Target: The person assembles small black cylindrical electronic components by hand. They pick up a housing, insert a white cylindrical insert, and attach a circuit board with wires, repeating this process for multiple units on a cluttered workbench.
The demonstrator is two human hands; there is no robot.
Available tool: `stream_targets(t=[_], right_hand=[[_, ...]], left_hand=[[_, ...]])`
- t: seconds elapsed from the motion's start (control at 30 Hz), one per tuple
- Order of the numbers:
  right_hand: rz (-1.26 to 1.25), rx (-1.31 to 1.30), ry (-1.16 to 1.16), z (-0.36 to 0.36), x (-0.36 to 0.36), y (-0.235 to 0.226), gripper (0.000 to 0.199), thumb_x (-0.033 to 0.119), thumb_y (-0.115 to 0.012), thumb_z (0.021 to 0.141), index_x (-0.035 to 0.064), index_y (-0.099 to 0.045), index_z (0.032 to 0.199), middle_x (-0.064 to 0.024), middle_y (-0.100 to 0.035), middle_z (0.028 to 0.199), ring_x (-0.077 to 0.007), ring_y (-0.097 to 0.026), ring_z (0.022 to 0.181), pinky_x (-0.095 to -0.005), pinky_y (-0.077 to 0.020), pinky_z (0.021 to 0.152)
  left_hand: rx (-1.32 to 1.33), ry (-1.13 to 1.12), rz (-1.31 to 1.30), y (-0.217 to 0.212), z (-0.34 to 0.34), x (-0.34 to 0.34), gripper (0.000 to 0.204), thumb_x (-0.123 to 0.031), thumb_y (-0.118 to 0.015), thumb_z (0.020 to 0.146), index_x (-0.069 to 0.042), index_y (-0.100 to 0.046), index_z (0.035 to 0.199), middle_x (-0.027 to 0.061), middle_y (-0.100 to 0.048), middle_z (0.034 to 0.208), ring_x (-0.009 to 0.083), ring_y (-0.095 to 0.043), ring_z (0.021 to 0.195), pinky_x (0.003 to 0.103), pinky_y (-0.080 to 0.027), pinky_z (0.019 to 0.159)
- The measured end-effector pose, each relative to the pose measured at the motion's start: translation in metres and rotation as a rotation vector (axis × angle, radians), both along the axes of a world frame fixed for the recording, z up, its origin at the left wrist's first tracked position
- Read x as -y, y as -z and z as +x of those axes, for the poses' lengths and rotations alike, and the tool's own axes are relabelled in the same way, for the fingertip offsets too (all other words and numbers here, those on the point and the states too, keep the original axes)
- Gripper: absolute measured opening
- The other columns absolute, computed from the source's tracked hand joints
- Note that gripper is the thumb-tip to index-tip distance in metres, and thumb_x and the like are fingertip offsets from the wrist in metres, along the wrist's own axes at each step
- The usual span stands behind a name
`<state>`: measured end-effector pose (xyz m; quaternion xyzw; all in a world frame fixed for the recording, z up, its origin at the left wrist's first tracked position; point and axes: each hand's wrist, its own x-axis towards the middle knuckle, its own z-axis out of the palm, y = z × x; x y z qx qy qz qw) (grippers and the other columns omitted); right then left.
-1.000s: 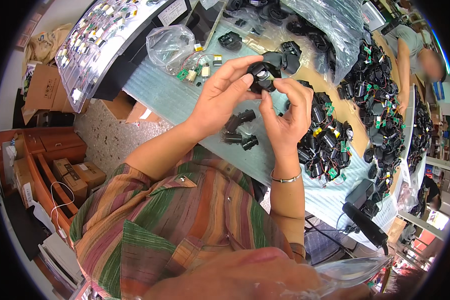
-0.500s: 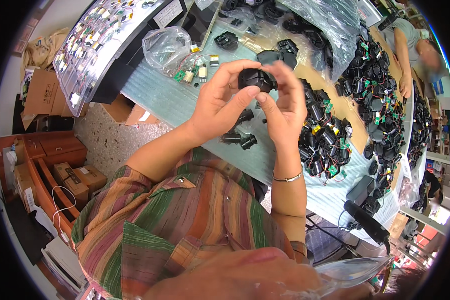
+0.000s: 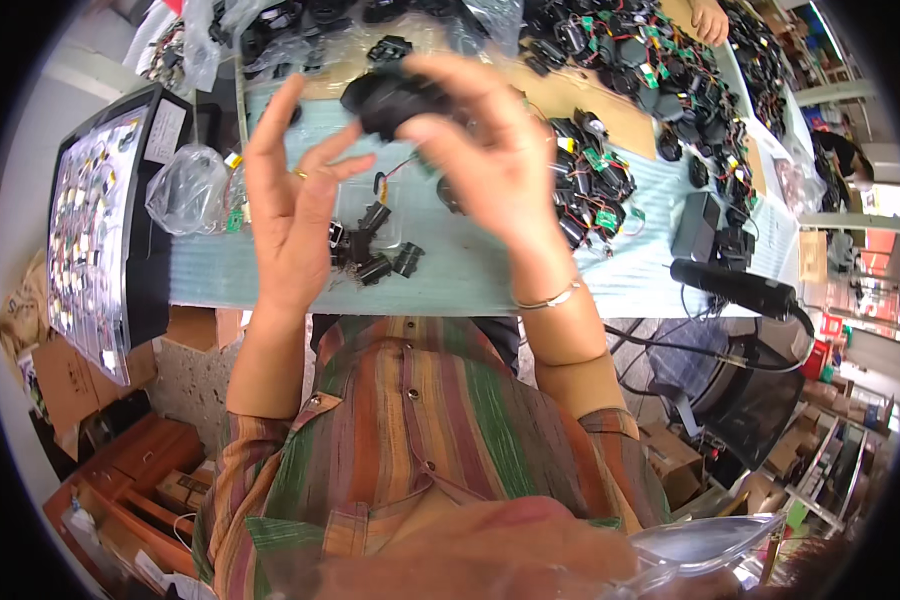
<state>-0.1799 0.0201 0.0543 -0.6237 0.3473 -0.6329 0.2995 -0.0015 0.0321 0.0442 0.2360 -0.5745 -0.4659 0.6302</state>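
Note:
My right hand [image 3: 500, 150] pinches a black plastic housing [image 3: 390, 105] between thumb and fingers, above the table; motion blurs both. To its left, my left hand [image 3: 295, 205] is raised with fingers apart, holding nothing and not touching the housing. Several small black cylindrical parts [image 3: 375, 262] lie on the pale green table mat below and between the hands. A thin wire [image 3: 395, 170] shows under the housing; whether it is attached cannot be told. Beyond my right hand is a heap of black parts with green circuit boards and wires [image 3: 595, 190].
A clear plastic bag [image 3: 190, 190] sits at left, beside a black-framed panel [image 3: 95, 230] showing many small parts. At right are a black box [image 3: 696, 226] and a corded black cylindrical tool [image 3: 735, 287]. More heaps spread at the back, near another person's hand [image 3: 710, 20].
My hands have separated: the left let go of the housing and moved left, while the right keeps it and has shifted left and up in view. The view itself has turned.

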Motion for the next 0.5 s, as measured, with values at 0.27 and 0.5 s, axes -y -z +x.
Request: stream_targets(t=[0.27, 0.5], right_hand=[[0.355, -0.06, 0.349, -0.124, -0.021, 0.003, 0.036, 0.009, -0.071, 0.09, 0.0022, -0.062, 0.124, -0.0059, -0.065, 0.115, -0.0124, -0.06, 0.102, -0.0258, -0.0467, 0.089], [0.481, -0.86, 0.666, -0.157, -0.037, 0.056, 0.035, 0.034, -0.066, 0.093, 0.013, -0.069, 0.12, -0.0116, -0.062, 0.107, -0.0302, -0.05, 0.109, -0.0395, -0.0368, 0.099]], left_hand=[[0.248, -0.243, 0.112, 0.013, 0.038, 0.004, 0.046, -0.005, -0.054, 0.098, 0.0, -0.04, 0.141, 0.0173, -0.045, 0.145, 0.031, -0.054, 0.126, 0.037, -0.048, 0.097], [0.793, -0.372, 0.096, 0.032, 0.08, 0.031, 0.041, -0.01, -0.067, 0.091, -0.006, -0.057, 0.131, 0.0098, -0.059, 0.133, 0.0227, -0.057, 0.121, 0.034, -0.047, 0.097]])
